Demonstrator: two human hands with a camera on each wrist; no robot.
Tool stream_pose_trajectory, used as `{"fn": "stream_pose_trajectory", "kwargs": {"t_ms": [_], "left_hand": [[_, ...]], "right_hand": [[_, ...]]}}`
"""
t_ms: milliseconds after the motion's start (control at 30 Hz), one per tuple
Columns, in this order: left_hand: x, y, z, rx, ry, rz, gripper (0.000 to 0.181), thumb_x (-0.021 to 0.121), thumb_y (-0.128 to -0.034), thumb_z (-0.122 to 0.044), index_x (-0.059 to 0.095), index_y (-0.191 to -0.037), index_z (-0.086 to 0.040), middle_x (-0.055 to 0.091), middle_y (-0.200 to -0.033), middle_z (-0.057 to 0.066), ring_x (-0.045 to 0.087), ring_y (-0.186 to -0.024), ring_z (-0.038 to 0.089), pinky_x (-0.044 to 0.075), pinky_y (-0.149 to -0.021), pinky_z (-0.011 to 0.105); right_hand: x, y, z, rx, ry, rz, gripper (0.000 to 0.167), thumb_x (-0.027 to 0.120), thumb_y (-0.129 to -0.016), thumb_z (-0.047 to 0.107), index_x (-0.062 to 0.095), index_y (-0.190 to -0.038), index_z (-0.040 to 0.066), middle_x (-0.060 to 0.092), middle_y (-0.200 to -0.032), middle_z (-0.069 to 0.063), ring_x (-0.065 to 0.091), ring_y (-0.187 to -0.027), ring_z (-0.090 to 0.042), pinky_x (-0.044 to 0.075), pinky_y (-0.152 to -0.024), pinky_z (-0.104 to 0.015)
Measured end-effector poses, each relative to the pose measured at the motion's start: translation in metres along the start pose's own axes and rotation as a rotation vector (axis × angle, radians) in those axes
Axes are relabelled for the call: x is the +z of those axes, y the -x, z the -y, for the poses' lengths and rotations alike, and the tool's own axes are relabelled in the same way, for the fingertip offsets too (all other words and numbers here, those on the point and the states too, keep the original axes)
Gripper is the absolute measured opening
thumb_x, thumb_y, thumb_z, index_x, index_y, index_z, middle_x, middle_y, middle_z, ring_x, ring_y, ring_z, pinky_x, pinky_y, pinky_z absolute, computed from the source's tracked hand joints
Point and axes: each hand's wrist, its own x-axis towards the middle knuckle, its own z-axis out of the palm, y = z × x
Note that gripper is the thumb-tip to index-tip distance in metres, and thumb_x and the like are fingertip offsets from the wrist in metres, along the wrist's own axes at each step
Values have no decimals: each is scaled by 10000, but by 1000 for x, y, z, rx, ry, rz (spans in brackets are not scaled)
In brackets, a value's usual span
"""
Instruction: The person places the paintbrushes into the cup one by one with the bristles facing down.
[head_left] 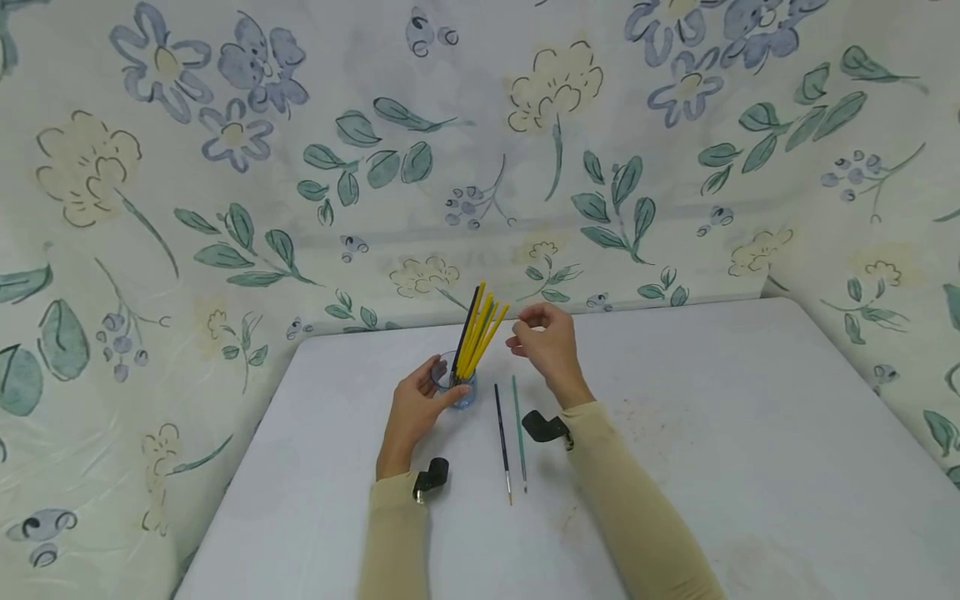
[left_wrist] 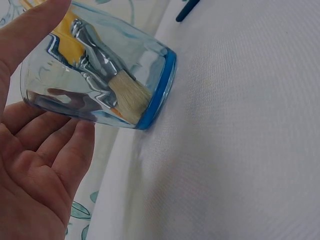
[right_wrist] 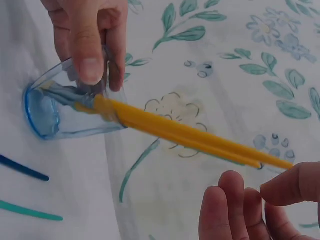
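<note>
My left hand (head_left: 411, 410) grips a clear blue-tinted glass (head_left: 464, 400) near the back edge of the table, thumb on one side and fingers on the other. Several paintbrushes (head_left: 477, 337) lean to the right in it, mostly yellow-handled, one black. In the left wrist view, pale bristles (left_wrist: 131, 97) point down toward the blue base. My right hand (head_left: 553, 346) is beside the upper handle ends, fingers bent and holding nothing visible. In the right wrist view, its fingertips (right_wrist: 215, 205) are close to the yellow handles (right_wrist: 185, 135); whether they touch cannot be told.
Two more paintbrushes lie on the white table (head_left: 712, 417) between my forearms: one dark-handled (head_left: 502, 429), one green-handled (head_left: 518, 425). A flower-patterned cloth (head_left: 480, 183) hangs behind the table and at its sides.
</note>
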Motion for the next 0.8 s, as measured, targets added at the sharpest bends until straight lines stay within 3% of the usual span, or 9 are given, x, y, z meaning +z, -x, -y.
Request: {"fn": "stream_pose_trajectory", "kwargs": {"t_ms": [300,600,800], "left_hand": [[3,-1,-1,8,-10,12,924,855,-845,-408,401,-1591,-104,522,-1574,142,471,-1499,287,401,-1246,377],[3,-1,0,14,-17,14,932,854,-845,-415,395,-1593,-98,521,-1575,140,472,-1497,282,406,-1244,375],[0,0,0,22,-21,8,936,851,-847,-419,392,-1592,-86,521,-1574,142,468,-1499,284,405,-1243,383]], "right_hand": [[-17,9,-22,121,53,1,239,621,-933,62,638,-1153,-29,672,-941,-109,715,-666,-118,669,-657,-270],[-24,14,-47,148,130,8,252,636,-943,81,649,-1171,-27,680,-944,-122,701,-668,-125,650,-618,-238],[-22,15,-52,142,187,27,210,647,-946,106,656,-1131,9,673,-937,-117,703,-692,-147,638,-608,-228]]}}
